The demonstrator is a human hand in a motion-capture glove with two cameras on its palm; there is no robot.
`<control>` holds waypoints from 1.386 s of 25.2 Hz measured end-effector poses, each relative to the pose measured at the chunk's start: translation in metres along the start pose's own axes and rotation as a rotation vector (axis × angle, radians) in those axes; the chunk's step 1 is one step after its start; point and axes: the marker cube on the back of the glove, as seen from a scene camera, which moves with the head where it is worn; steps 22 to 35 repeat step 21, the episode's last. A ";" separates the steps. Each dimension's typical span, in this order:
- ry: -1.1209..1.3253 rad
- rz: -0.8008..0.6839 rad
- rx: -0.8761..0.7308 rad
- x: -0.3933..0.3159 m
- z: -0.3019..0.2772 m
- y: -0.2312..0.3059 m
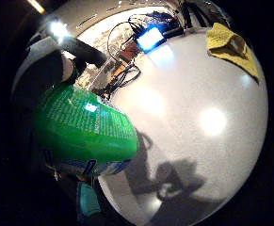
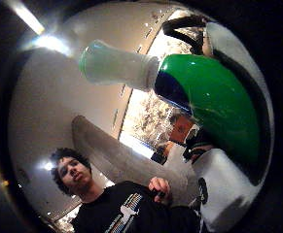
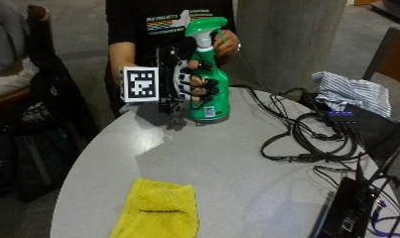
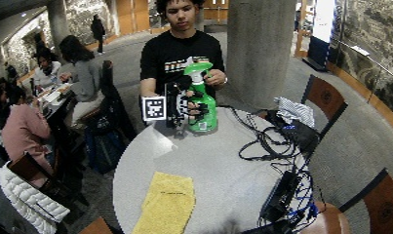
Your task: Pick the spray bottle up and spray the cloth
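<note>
The gloved right hand [image 3: 193, 82] has its fingers wrapped around the green spray bottle [image 3: 209, 94]. The bare hand [image 3: 226, 43] touches the bottle's top. The bottle stands upright on the bench [image 3: 252, 183]. The yellow cloth [image 3: 157, 210] lies flat, well apart from the bottle, near the bench's edge.

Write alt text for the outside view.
A gloved right hand grips a green spray bottle upright on a round grey table; the bare hand touches its trigger head. A yellow cloth lies at the near edge, cables alongside.
</note>
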 end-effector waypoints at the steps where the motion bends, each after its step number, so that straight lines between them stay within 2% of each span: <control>1: 0.006 0.011 -0.020 0.002 0.003 0.004; 10: 0.023 0.034 -0.105 0.015 0.011 0.018; 17: 0.049 0.081 -0.115 0.016 0.007 0.022; 35: 0.032 0.087 -0.132 0.019 -0.005 0.028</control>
